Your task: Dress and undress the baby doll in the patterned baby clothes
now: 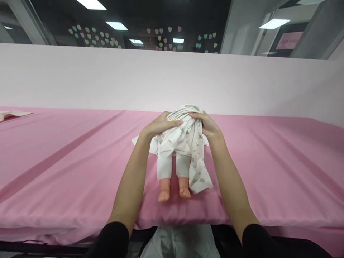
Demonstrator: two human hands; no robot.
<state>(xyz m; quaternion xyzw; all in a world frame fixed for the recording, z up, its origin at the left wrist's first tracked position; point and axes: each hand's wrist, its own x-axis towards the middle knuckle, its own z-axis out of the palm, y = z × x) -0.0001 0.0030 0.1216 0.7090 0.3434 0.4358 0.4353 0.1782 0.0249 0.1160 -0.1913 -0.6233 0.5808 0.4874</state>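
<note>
A baby doll lies on its back on the pink sheet, feet toward me, in white leggings. A white printed baby shirt is bunched over its upper body and head, which are hidden. One long sleeve hangs down beside the doll's leg on the right. My left hand grips the gathered cloth on the left, thumb on top. My right hand grips it on the right, thumb over the folds; its other fingers are behind the cloth.
The pink sheet covers a wide table with a front edge close to me. A pale cloth lies at the far left. Behind the table stands a white wall, with a dark window bearing heart stickers above it.
</note>
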